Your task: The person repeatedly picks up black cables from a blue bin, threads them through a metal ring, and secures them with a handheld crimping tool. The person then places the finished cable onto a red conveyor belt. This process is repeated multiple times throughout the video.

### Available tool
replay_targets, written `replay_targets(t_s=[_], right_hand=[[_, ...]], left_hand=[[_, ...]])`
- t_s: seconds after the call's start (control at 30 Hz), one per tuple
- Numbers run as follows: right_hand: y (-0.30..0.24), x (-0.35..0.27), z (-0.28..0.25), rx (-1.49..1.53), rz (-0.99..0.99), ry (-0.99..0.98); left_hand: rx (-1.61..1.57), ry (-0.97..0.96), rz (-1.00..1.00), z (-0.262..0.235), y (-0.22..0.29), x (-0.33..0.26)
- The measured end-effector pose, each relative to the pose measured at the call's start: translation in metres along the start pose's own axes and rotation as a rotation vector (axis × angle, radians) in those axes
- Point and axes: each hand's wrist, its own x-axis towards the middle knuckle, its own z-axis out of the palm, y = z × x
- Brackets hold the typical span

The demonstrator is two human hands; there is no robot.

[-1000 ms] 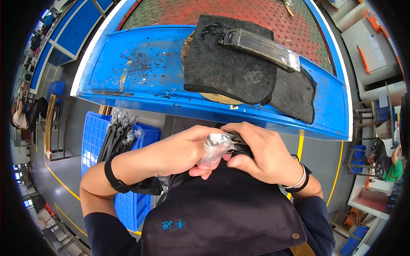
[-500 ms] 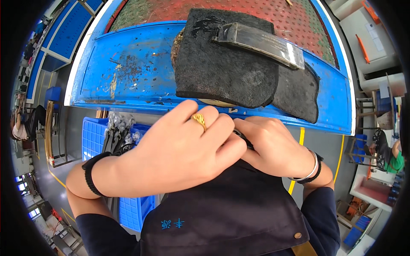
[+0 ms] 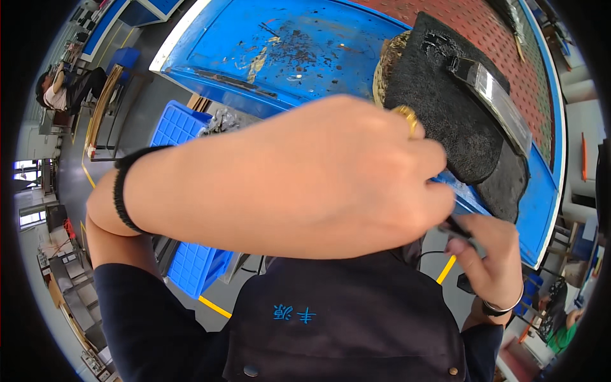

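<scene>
My left hand [image 3: 388, 172], with a gold ring, stretches across the middle, its fingers curled into a closed grip. Whatever it holds is hidden beneath it. To its right, my right hand [image 3: 493, 254] pinches a slim dark piece [image 3: 456, 227] between thumb and fingers, just beside the left knuckles; its kind cannot be made out. A thin black cord [image 3: 435, 253] shows below this piece. Beyond my hands, a thick black cloth [image 3: 439, 95] lies on a blue bench [image 3: 318, 70], and a clear plastic case [image 3: 496, 102] rests on it.
Red textured matting [image 3: 407, 9] covers the bench's far part. Dark crumbs lie on the blue top. Below the bench edge at left stands a blue plastic crate [image 3: 181, 130], with clear-wrapped pieces [image 3: 223, 121] beside it. A person [image 3: 60, 92] sits in the far left background.
My view has turned, so the bench and cloth sit tilted and farther right. Both hands have shifted right; the left forearm now lies across the middle, and the right hand is lower.
</scene>
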Motion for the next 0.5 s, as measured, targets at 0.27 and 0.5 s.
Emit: replay_targets(t_s=[0.27, 0.5], right_hand=[[0.006, 0.009, -0.015, 0.009, -0.227, 0.025], [0.058, 0.017, -0.044, -0.496, 0.136, 0.706]], left_hand=[[-0.224, 0.194, -0.083, 0.024, 0.008, -0.032], [-0.082, 0.444, -0.097, 0.026, 0.01, -0.034]])
